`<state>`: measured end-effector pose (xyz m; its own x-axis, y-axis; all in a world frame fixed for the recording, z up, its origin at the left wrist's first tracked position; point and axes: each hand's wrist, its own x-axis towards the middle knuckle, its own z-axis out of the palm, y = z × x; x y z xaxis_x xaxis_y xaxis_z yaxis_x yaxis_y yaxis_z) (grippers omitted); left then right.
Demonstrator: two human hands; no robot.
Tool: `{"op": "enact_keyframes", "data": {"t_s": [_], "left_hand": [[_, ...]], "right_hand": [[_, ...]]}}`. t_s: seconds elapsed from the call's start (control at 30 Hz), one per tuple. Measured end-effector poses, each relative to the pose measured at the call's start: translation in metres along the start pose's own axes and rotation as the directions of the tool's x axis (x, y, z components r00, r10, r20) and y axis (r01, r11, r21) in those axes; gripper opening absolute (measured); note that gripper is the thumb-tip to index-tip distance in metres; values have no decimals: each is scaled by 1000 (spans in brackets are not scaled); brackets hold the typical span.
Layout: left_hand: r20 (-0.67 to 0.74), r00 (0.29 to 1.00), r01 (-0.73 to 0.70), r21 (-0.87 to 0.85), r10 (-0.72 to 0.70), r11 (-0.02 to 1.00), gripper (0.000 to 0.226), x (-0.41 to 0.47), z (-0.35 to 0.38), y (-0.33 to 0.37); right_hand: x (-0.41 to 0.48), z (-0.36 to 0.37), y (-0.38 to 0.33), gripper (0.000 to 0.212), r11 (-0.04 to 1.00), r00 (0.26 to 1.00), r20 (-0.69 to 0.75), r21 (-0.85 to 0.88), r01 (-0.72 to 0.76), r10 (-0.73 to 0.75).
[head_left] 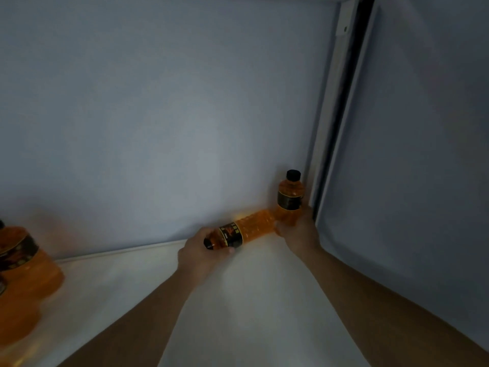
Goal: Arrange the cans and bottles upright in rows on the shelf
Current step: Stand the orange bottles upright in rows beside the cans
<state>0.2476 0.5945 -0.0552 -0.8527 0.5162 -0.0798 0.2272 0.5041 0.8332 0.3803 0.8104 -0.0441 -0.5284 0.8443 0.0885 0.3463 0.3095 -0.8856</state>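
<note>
An orange bottle (254, 227) with a black cap and dark label lies on its side on the white shelf (238, 300), near the back wall. My left hand (201, 250) grips its capped end. A second orange bottle (289, 200) stands upright in the back right corner, and my right hand (299, 231) is wrapped around its base, touching the lying bottle's bottom end.
Larger orange bottles (21, 266) with dark labels stand at the shelf's left edge, partly cut off. A pale back wall (158, 115) rises behind. A white frame post (330, 107) and side panel (410, 154) close the right side.
</note>
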Motion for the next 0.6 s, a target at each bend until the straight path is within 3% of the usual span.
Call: {"op": "enact_keyframes", "data": {"t_s": [0.13, 0.4, 0.6], "left_hand": [[-27, 999, -21, -163, 17, 986, 49, -6, -5, -1], [-172, 984, -108, -391, 43, 914, 36, -24, -31, 5], [-197, 968, -227, -427, 155, 876, 22, -36, -57, 18]], "right_hand": [[8, 9, -4, 71, 1000, 999, -31, 2, 10, -10], [-8, 6, 1, 45, 999, 1000, -26, -31, 8, -9], [-64, 5, -7, 43, 999, 999, -27, 44, 18, -17]]}}
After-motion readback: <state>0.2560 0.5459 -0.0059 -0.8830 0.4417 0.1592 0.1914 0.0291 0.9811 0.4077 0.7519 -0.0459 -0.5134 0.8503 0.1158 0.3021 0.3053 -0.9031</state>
